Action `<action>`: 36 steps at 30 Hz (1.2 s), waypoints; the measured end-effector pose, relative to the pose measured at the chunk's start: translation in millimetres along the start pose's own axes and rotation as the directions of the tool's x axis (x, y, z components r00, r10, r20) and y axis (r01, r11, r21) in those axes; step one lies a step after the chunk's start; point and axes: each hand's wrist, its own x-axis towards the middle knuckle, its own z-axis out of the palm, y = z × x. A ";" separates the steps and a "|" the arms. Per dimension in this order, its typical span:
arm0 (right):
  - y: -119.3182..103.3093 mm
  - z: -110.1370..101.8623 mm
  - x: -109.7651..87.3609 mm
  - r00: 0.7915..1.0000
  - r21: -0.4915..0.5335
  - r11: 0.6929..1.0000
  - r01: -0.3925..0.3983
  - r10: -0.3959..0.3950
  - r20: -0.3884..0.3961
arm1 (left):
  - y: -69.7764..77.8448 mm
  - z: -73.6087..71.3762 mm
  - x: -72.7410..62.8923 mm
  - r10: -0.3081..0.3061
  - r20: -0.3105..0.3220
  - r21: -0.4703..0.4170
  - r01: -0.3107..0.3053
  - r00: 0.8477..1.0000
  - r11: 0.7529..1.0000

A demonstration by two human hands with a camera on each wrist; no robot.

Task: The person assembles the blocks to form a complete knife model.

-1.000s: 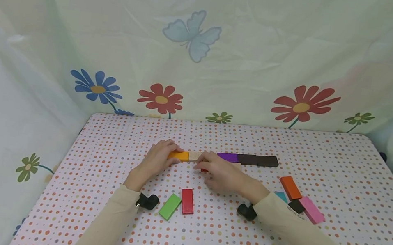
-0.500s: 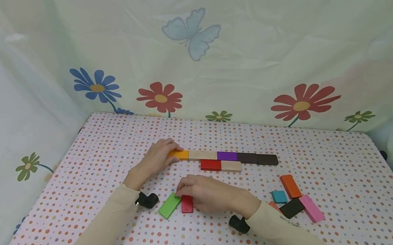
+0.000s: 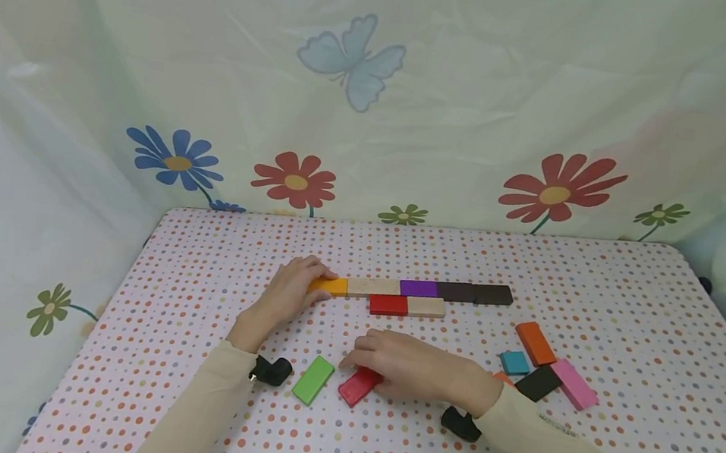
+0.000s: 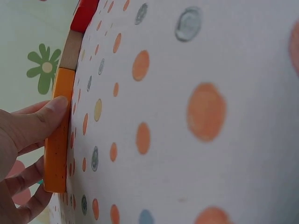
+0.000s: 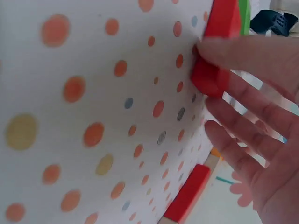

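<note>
Glossy red rectangular block (image 3: 357,388), pinched by thumb and fingers of the right hand (image 3: 403,363), has turned askew just beside the green rectangular block (image 3: 313,381) (left hand (image 3: 288,292) pinches the orange rectangular block (image 4: 59,154)), so its handling appears begun.

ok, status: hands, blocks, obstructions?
Left hand grips amber block at end of row. Right hand pinches nearer red block. Green block beside it, likely not blocking.
</note>
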 end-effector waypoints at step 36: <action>48.6 -21.9 -46.6 0.936 -0.005 0.956 -0.293 0.286 -0.206 | 1.9 0.1 -0.9 0.001 -0.004 -0.010 -0.001 1.000 1.000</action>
